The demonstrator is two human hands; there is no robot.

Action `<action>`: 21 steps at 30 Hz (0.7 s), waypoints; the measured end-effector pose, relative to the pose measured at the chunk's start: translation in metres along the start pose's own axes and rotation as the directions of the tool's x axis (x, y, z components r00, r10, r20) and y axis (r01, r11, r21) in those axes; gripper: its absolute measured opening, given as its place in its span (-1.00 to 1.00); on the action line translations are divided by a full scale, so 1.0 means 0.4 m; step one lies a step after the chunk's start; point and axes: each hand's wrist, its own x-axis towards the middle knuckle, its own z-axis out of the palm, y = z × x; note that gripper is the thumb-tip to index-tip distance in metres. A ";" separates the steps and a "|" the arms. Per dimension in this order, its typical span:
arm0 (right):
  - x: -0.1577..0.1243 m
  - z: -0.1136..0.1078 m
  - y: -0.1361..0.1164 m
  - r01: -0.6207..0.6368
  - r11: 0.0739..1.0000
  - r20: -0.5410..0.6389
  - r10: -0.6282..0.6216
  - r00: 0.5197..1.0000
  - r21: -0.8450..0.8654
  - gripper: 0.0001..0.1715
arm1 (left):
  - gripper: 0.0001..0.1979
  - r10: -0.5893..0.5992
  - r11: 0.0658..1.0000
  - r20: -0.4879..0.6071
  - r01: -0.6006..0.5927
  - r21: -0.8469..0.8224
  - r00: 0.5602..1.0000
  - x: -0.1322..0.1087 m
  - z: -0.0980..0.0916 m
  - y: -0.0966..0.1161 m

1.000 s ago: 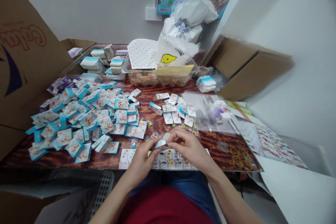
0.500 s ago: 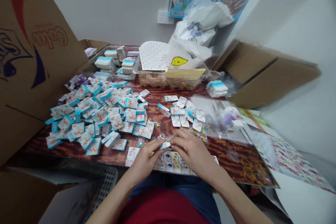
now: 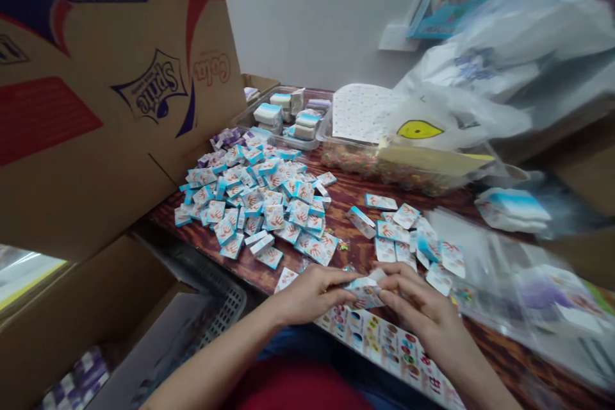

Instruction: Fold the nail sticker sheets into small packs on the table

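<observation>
Between my two hands is a small white and blue cardboard box [image 3: 365,293] with a hand picture on it and a white flap standing up at its right end. My left hand [image 3: 314,295] pinches the box from the left. My right hand [image 3: 418,300] has its fingers at the flap end, closed on that side. Beneath them a sticker sheet [image 3: 384,339] with rows of coloured nail designs lies along the table's front edge. Just beyond my right hand are several flat, unfilled-looking boxes [image 3: 394,230]. Small bags of coloured bits lie partly hidden behind my hands.
A large heap of small boxes [image 3: 269,198] covers the table's left side. Behind stand a clear tub [image 3: 355,157] of coloured bits and a tray [image 3: 273,134] of bundled cartons. A big cardboard carton [image 3: 120,115] rises at left. Plastic sleeves [image 3: 485,262] lie at right.
The view has swung to the left, showing more of the big carton. My hands still hold the small box, which now shows more of its printed face and a raised flap.
</observation>
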 end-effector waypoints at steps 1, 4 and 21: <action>0.002 0.001 -0.001 0.013 1.000 0.012 -0.013 1.000 -0.016 -0.69 | -0.65 -0.002 1.000 -0.009 0.002 0.019 1.000 0.001 -0.001 -0.003; 0.010 0.005 -0.010 0.084 0.992 0.008 -0.084 0.996 -0.094 -0.73 | -0.65 0.006 0.997 -0.054 -0.002 0.078 0.999 0.003 -0.002 -0.011; 0.005 -0.006 -0.050 0.177 0.963 -0.037 -0.188 0.982 -0.202 -0.80 | -0.65 -0.059 0.996 -0.004 0.059 -0.060 0.998 -0.015 -0.007 -0.004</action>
